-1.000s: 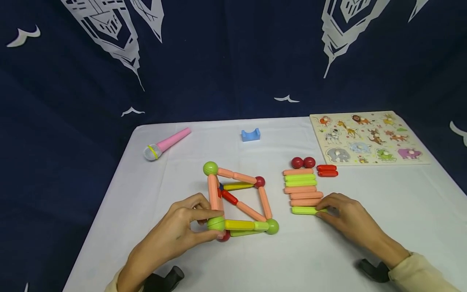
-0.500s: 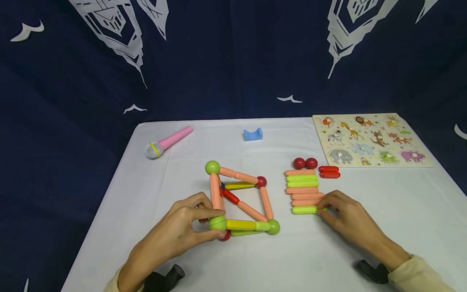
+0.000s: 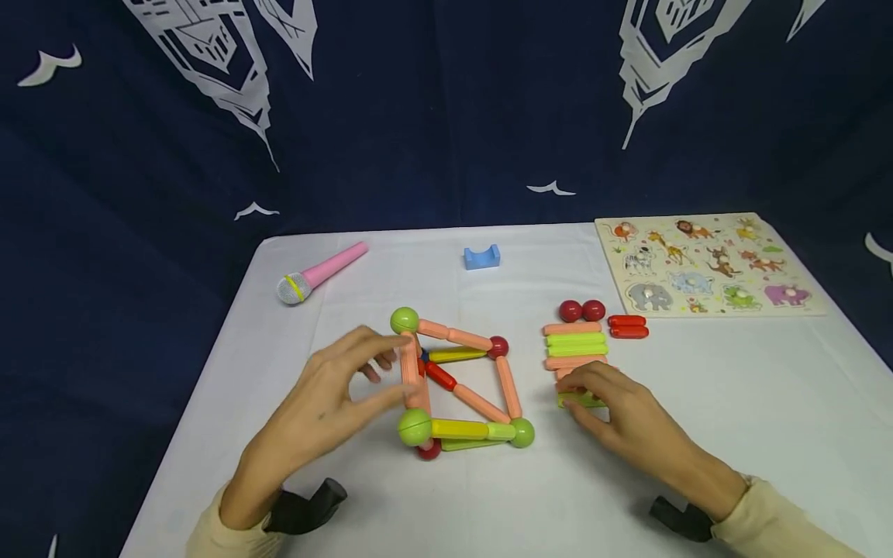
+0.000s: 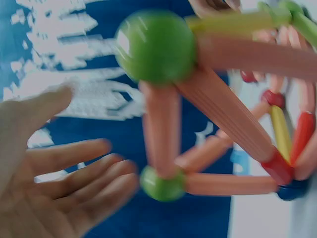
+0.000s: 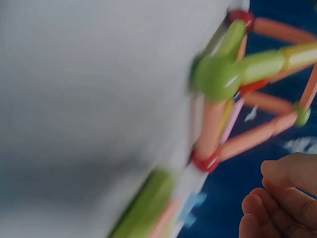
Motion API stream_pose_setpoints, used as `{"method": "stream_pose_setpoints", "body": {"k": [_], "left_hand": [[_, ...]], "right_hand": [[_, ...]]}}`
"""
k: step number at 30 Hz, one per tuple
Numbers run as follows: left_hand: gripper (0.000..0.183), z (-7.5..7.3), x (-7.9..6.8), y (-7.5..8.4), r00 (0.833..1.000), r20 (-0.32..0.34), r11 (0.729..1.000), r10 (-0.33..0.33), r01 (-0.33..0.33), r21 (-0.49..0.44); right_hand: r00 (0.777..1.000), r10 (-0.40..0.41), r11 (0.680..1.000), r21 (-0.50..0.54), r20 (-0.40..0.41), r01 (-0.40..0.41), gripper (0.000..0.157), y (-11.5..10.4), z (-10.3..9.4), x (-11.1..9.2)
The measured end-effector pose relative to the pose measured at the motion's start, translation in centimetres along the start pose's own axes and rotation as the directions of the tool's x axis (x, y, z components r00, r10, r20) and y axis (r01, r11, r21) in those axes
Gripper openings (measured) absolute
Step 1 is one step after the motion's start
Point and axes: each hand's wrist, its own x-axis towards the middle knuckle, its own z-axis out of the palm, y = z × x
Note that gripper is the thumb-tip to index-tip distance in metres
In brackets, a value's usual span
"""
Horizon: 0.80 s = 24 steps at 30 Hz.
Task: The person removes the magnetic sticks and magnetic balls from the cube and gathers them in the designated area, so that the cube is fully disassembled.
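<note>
A toy frame of ball joints and rods, with a green ball (image 3: 415, 428) at its near left corner, stands mid-table. Beside its upright orange rod (image 3: 409, 376) is my left hand (image 3: 324, 399), thumb and fingers spread; the left wrist view shows a gap between the fingers (image 4: 104, 183) and the frame. To the right lies a row of loose orange and green rods (image 3: 575, 345). Over the nearest green rod (image 3: 563, 401) is my right hand (image 3: 628, 415), fingers loosely bent. Nothing shows between its fingers (image 5: 285, 186) in the right wrist view.
Two dark red balls (image 3: 582, 311) and two short red rods (image 3: 629, 326) lie beyond the row. A wooden animal puzzle board (image 3: 708, 267) is at the back right. Farther back are a pink toy microphone (image 3: 324, 273) and a blue cradle-shaped block (image 3: 482, 257).
My left hand has let go of the green ball and moved up and slightly left. My right hand has shifted left over the rods, off the end of the nearest green one.
</note>
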Motion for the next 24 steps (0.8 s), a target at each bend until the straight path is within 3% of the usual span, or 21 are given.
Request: {"method": "stream_pose_setpoints", "body": {"k": [2, 4, 9, 14, 18, 24], "left_hand": [[0.039, 0.1, 1.1, -1.3, 0.996, -0.083, 0.999, 0.017, -0.019, -0.026], [0.036, 0.3, 2.2, -2.6, 0.993, -0.115, 0.998, 0.017, -0.025, -0.066], [0.032, 1.0, 3.5, -5.0, 0.997, -0.055, 0.975, -0.051, 0.038, -0.219], [0.03, 1.2, 3.3, -5.6, 0.995, -0.015, 0.949, -0.095, 0.086, -0.304], [0.032, 1.3, 3.4, -5.6, 0.995, -0.011, 0.943, -0.099, 0.09, -0.32], [0.031, 1.3, 3.4, -5.5, 0.995, -0.026, 0.942, -0.1, 0.087, -0.324]], "right_hand": [[0.998, -0.064, 0.998, 0.017, -0.003, 0.064, 0.036, -1.3, 0.2, 0.6], [0.994, -0.107, 0.993, 0.046, 0.015, 0.106, 0.037, -3.0, 0.4, 1.3], [0.982, -0.173, 0.969, 0.192, 0.076, 0.156, 0.034, -7.8, 0.7, 2.8], [0.95, -0.313, 0.907, 0.3, 0.005, 0.297, 0.038, -11.6, 1.3, 4.3], [0.932, -0.359, 0.898, 0.254, -0.045, 0.358, 0.043, -13.3, 2.0, 5.0], [0.91, -0.403, 0.901, 0.132, -0.098, 0.413, 0.041, -14.0, 3.0, 5.4]]}}
